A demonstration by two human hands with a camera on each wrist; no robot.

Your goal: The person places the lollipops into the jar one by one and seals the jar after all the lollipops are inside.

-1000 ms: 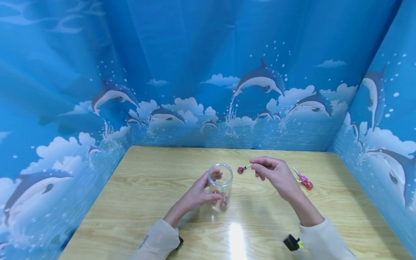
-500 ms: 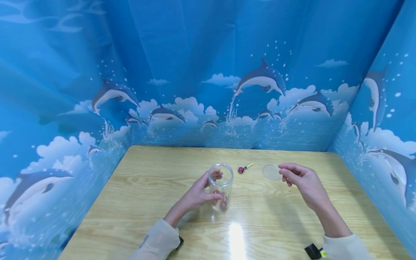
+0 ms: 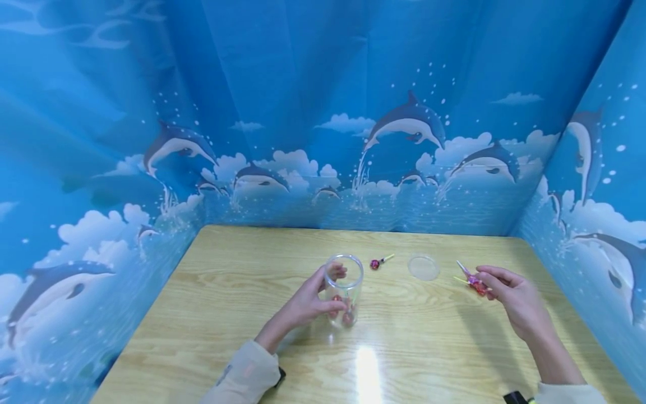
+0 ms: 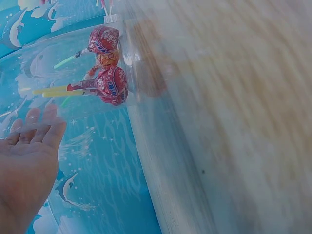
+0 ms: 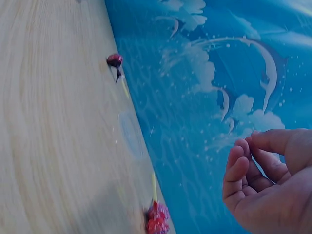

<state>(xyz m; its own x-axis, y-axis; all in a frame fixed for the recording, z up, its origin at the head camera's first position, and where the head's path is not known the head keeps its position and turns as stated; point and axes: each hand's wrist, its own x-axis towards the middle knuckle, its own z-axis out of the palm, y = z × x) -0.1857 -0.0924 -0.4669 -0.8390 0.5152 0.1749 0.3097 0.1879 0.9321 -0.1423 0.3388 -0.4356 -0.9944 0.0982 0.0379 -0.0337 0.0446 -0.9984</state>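
The left hand grips the clear jar upright on the worktop, presumably to steady it. Towards its three o'clock, the right hand, loosely curled around nothing, hovers beside bunched lollipops; a clear disc lies flat towards two, likely for stability.

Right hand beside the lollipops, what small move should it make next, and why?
I'd probably have the right hand gently pinch one of the nearest lollipops. It looks empty in the right wrist view and is right beside them, while the left hand holds the jar upright and the lid lies off it, leaving the mouth open.
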